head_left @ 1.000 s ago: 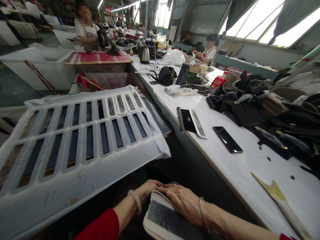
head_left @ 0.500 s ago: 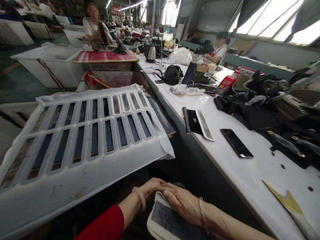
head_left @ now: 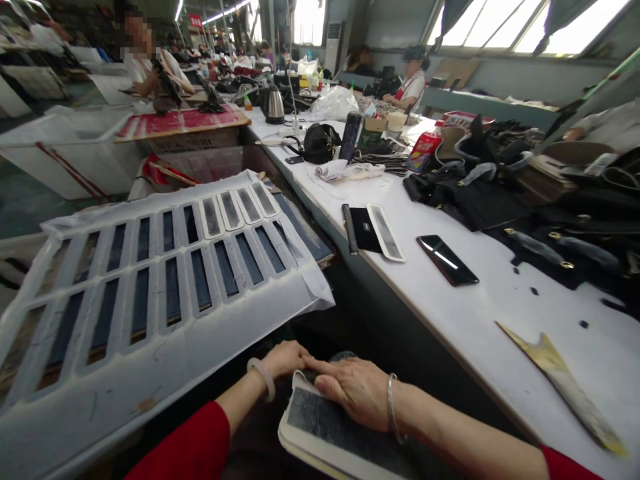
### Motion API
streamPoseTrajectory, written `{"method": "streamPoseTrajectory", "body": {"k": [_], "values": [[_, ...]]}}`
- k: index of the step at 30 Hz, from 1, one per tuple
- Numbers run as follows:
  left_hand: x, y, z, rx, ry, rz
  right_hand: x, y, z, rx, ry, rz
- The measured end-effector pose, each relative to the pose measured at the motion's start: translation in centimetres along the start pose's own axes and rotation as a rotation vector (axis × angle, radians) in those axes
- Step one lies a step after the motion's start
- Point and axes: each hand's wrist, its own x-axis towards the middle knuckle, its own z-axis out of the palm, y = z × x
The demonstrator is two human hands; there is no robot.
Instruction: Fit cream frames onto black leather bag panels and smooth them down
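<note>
A stack of pale-rimmed pieces with dark centres lies low in the middle of the view, near my lap. My right hand rests over its upper edge, with the thumb on the top piece. Touching its fingertips, my left hand is curled at the stack's far left corner; what its fingers hold, if anything, is hidden. On the left, a white sheet with rows of slots carries several similar pieces in its upper row.
The white table bears a black piece beside a pale-rimmed one, a phone, a yellowish scrap and black bag parts. A kettle stands farther back. Other people sit or stand beyond.
The view has turned slightly right, so the surroundings sit farther left. My hands stay together at the stack, and more of the right forearm and its red sleeve shows.
</note>
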Motion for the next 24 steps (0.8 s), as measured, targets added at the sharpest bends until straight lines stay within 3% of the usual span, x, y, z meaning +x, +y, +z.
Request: {"method": "streamPoseTrajectory", "body": {"k": [3, 6, 8, 12, 15, 19, 24], "values": [[-2.6, 3.6, -1.6, 0.152, -0.001, 0.055, -2.3, 1.3, 0.0, 0.016, -0.003, 0.042], [-5.3, 6.8, -1.7, 0.228, -0.151, 0.107, -5.1, 2.8, 0.2, 0.023, 0.000, 0.102], [-6.5, 8.0, -1.2, 0.283, -0.220, 0.117, -7.0, 3.7, 0.2, 0.035, -0.008, 0.141], [-7.0, 8.9, -0.6, 0.396, -0.242, 0.121, -9.7, 4.9, -0.3, 0.067, -0.046, 0.230], [-6.4, 9.4, -0.4, 0.480, -0.227, 0.128, -9.8, 4.9, -0.4, 0.045, -0.042, 0.235], [-5.5, 10.2, 0.3, 0.598, -0.197, 0.140, -7.8, 3.6, 0.0, 0.080, 0.010, 0.190], [-5.6, 11.0, 2.2, 0.725, -0.075, 0.183, -6.4, 4.2, 0.3, 0.289, 0.200, 0.231]]}}
